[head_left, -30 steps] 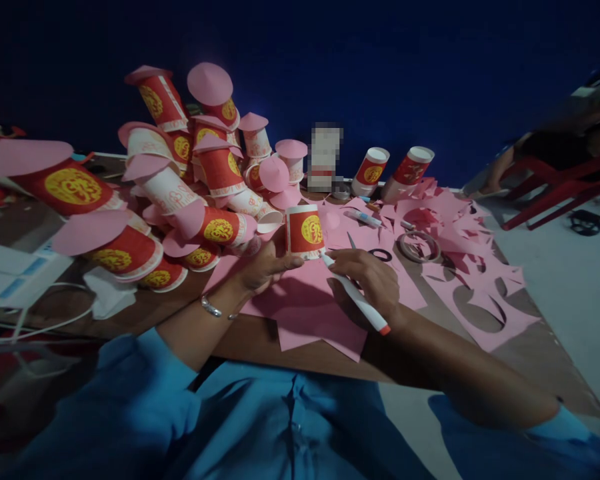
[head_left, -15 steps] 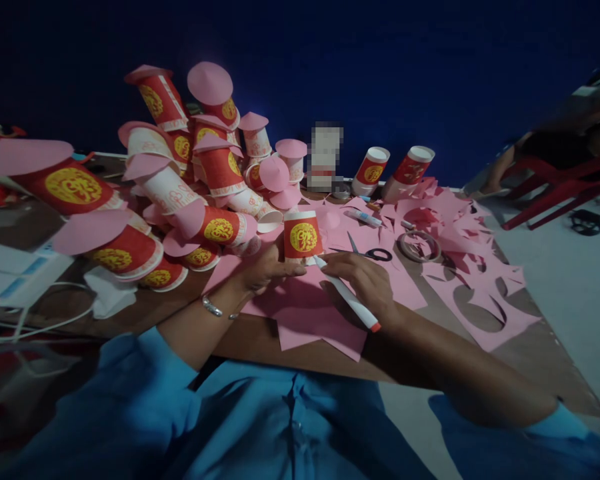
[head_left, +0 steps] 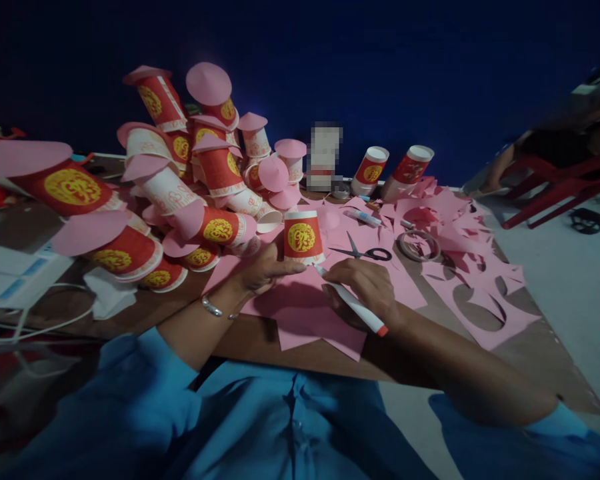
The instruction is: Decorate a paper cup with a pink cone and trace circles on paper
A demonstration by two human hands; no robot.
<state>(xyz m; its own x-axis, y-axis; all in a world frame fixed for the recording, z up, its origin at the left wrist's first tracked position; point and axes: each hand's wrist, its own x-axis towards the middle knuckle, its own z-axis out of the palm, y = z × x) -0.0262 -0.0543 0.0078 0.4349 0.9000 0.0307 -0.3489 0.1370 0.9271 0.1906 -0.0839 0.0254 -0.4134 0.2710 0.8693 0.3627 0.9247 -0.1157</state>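
In the middle of the head view, a red paper cup [head_left: 303, 239] with a yellow emblem stands upside down above pink paper sheets [head_left: 300, 297]. My left hand [head_left: 267, 268] grips it at the lower left, the thumb along its bottom edge; the other fingers are partly hidden. A white marker [head_left: 355, 305] with an orange-red end is pinched in my right hand [head_left: 363, 287]. Its tip points up and left, close to the cup's lower edge; I cannot tell whether they touch. Black-handled scissors [head_left: 365, 253] lie open on the paper just beyond my right hand.
Many cups with pink cone hats [head_left: 215, 170] are piled at the left. Two stacks of cups [head_left: 371, 170] stand at the back. To the right lie a tape roll [head_left: 420, 247] and pink scraps [head_left: 455, 220]. A person [head_left: 545, 143] is by a red chair [head_left: 555, 183].
My right hand has drawn slightly right and down with the marker, so its tip is lower by the cup's edge. The cup and my left hand have hardly moved.
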